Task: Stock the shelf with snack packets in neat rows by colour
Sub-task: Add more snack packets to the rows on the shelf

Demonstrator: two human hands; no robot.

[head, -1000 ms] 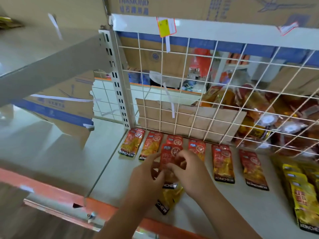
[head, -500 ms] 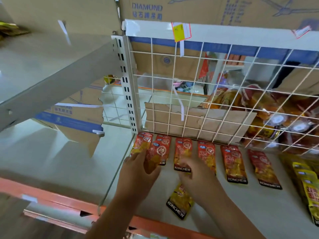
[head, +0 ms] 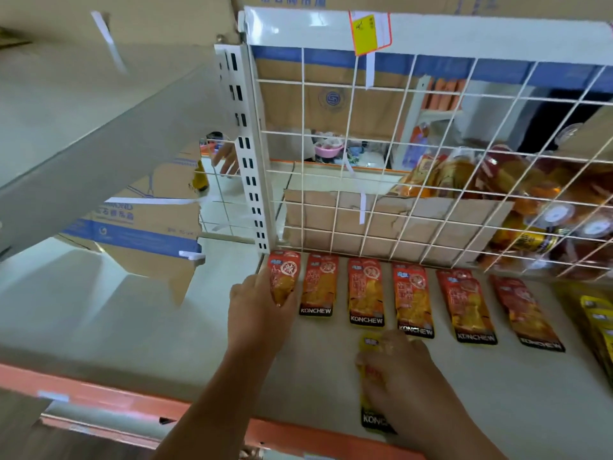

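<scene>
Fingers of the left hand (head: 258, 322) pinch the leftmost red packet (head: 283, 277) in the shelf's (head: 504, 393) back row. The right hand (head: 409, 388) covers a yellow packet (head: 371, 376) near the front; grip blurred.

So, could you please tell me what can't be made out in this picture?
- Head view: the yellow packet is mostly covered by the right hand; motion blur hides whether it grips or presses.
- Head view: the yellow stack is cut off by the right edge.
- Head view: the bags behind the wire grid are too blurred to read.
</scene>
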